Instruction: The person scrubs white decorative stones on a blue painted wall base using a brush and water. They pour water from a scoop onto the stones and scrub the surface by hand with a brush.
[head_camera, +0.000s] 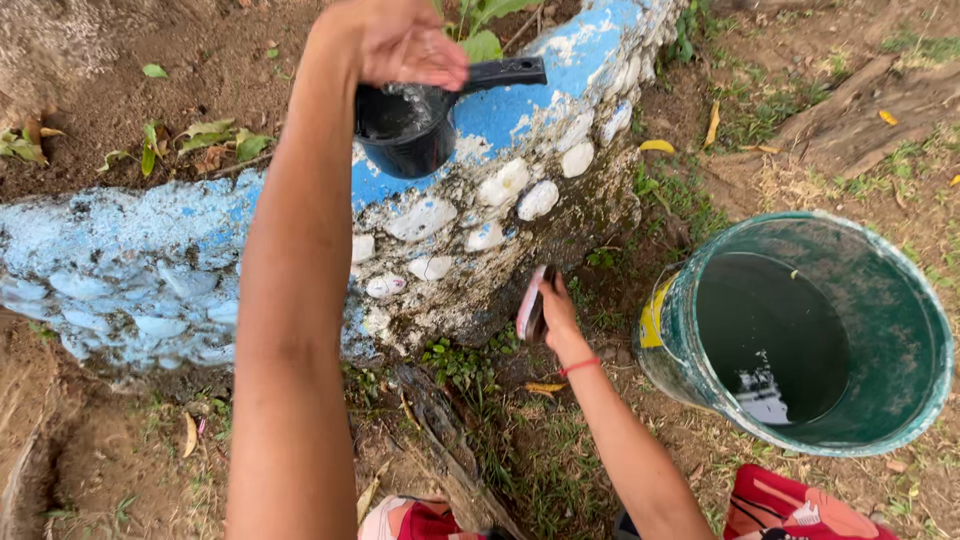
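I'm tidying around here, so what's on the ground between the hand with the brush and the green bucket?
In the head view, only bare dirt with sparse grass lies between the right hand, holding the brush, and the green bucket; nothing else sits there.

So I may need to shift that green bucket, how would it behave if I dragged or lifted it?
The green bucket holds dark water partway up, so it is probably heavy and apt to slosh. It stands on uneven dirt and grass, so a push may tilt it. Its wet, grimy wall could be slippery.
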